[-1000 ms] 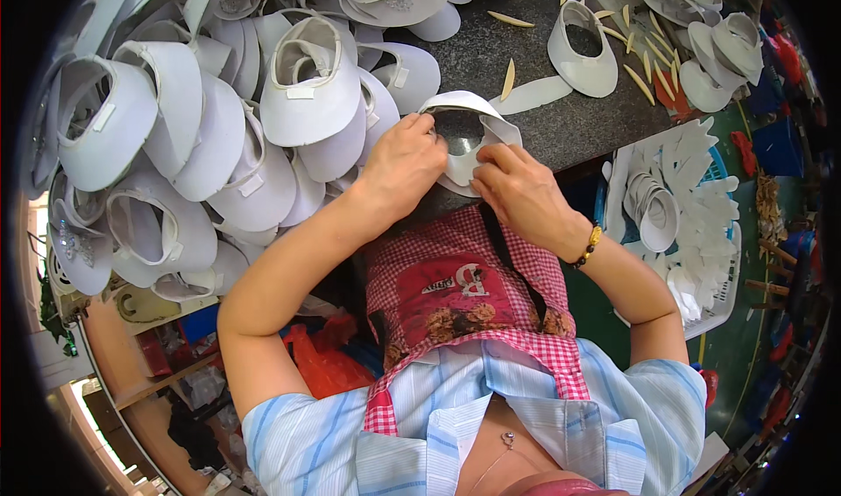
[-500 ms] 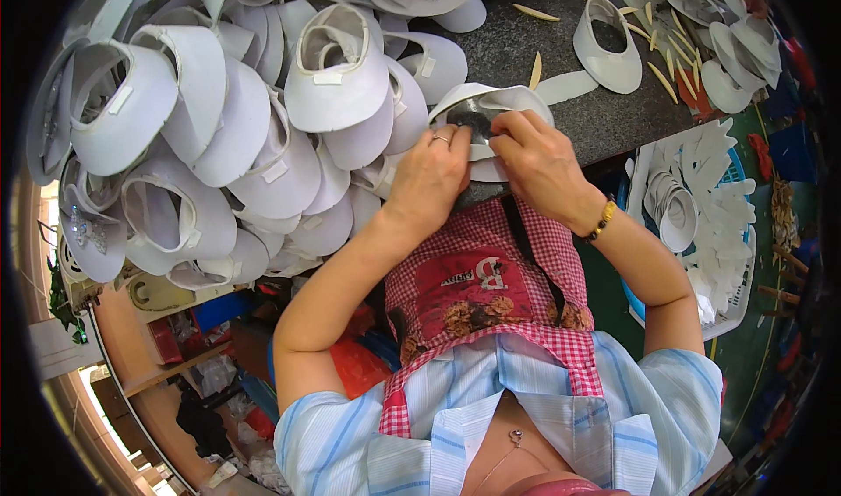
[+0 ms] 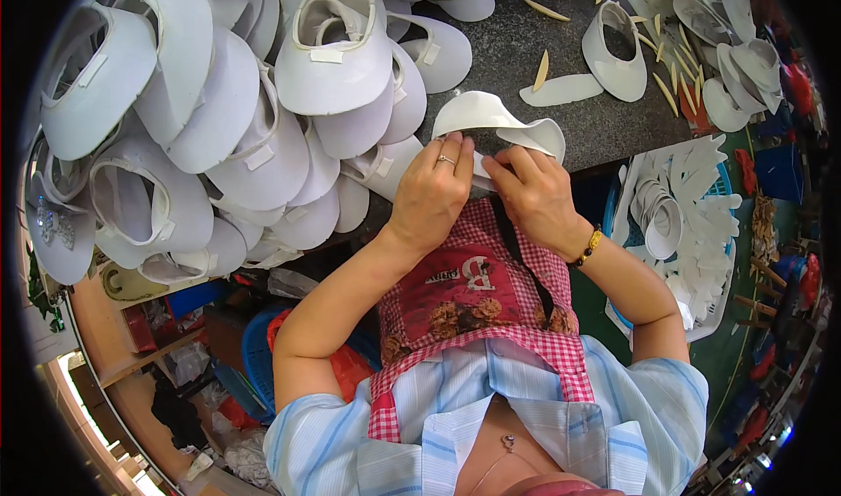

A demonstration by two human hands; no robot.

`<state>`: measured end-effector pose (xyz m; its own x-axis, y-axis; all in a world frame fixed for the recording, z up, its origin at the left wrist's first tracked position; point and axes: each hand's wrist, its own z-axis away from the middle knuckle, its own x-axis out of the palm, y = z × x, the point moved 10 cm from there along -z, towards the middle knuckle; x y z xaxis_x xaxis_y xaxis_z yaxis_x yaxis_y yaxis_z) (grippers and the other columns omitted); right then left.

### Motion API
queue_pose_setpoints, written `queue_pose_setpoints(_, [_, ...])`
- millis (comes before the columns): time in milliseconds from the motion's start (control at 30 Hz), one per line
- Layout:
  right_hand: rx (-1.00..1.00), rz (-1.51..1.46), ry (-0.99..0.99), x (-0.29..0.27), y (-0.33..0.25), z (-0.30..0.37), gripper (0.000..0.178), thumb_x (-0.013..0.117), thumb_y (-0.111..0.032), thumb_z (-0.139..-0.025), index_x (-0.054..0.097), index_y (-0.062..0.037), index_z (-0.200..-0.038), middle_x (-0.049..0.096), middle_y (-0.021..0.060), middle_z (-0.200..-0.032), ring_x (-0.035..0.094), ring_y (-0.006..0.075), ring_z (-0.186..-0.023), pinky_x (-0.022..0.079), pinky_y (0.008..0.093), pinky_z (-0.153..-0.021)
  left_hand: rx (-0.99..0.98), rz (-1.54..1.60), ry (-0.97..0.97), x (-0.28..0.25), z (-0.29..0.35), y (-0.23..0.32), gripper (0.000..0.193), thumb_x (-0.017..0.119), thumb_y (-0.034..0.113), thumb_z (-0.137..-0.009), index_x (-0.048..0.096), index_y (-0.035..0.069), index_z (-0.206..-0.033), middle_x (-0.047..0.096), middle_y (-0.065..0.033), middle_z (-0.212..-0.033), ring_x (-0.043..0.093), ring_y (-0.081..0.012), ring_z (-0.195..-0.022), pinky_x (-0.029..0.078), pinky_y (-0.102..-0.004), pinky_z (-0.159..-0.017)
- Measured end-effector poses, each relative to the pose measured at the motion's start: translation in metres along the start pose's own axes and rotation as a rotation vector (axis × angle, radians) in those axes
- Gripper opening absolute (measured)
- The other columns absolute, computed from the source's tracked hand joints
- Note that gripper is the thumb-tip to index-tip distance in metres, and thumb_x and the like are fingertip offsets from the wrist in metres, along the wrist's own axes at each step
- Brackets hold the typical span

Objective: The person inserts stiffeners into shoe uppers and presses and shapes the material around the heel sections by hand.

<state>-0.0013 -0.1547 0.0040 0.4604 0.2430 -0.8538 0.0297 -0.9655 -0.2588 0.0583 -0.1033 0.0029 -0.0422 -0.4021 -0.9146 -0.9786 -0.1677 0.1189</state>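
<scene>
Held item: white sun visor with an arched band (image 3: pixel 476 113), over the near edge of the dark grey speckled tabletop (image 3: pixel 644 126), just beyond the red-and-white gingham apron (image 3: pixel 473 277); far rim arched up, right end flared.
Left hand (image 3: pixel 432 191): fingers bent, grasping visor's near-left edge; fingertips partly hidden; thin ring (image 3: pixel 447 158) on one finger.
Right hand (image 3: pixel 536 191): thumb and fingers pinching near-right edge; yellow-and-dark bead bracelet (image 3: pixel 590 247) on wrist.
Left pile: big heap of overlapping white foam-like visors (image 3: pixel 337 84), several with small white tabs, one with sparkly trim.
Tabletop, beyond right hand: single loose white visor (image 3: pixel 616 77), flat white curved strip (image 3: pixel 563 91) beside it, slim pale-yellow leaf-shaped slips (image 3: pixel 546 10) scattered, one with its tip at the strip.
Far right: smaller group of white visors (image 3: pixel 752 67).
Right, below table edge: white plastic basket (image 3: pixel 725 305) with white cut-outs (image 3: pixel 692 229).
</scene>
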Motion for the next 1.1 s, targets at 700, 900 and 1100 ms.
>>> queue_pose_setpoints(700, [-0.069, -0.018, -0.329, 0.016, -0.010, -0.019, 0.055, 0.066, -0.017, -0.070, 0.053, 0.0086, -0.117, 0.055, 0.0111, -0.091, 0.059, 0.0220, -0.086, 0.049, 0.0321, -0.071, 0.366, 0.021, -0.091, -0.007, 0.008, 0.000, 0.026, 0.068, 0.006, -0.075, 0.064, -0.007, -0.098, 0.062, -0.0153, -0.105, 0.062, -0.0295, -0.098, 0.053, -0.0372, -0.084])
queue_pose_setpoints(900, [-0.052, 0.047, -0.520, 0.034, -0.006, -0.023, 0.066, 0.070, -0.026, -0.069, 0.051, 0.0080, -0.122, 0.057, 0.0093, -0.088, 0.060, 0.0204, -0.086, 0.047, 0.0312, -0.066, 0.361, -0.097, -0.074, -0.020, 0.005, 0.008, 0.025, 0.061, 0.009, -0.077, 0.064, -0.003, -0.099, 0.063, -0.0152, -0.108, 0.059, -0.0268, -0.104, 0.047, -0.0382, -0.091])
queue_pose_setpoints(1100, [-0.220, 0.139, -0.465, 0.030, -0.026, -0.030, 0.034, 0.063, -0.021, -0.073, 0.066, 0.0023, -0.098, 0.062, 0.0111, -0.089, 0.059, 0.0209, -0.089, 0.046, 0.0322, -0.070, 0.280, -0.372, -0.208, -0.003, 0.010, 0.001, 0.033, 0.054, 0.013, -0.079, 0.062, 0.002, -0.109, 0.063, -0.0140, -0.112, 0.056, -0.0224, -0.106, 0.039, -0.0384, -0.098])
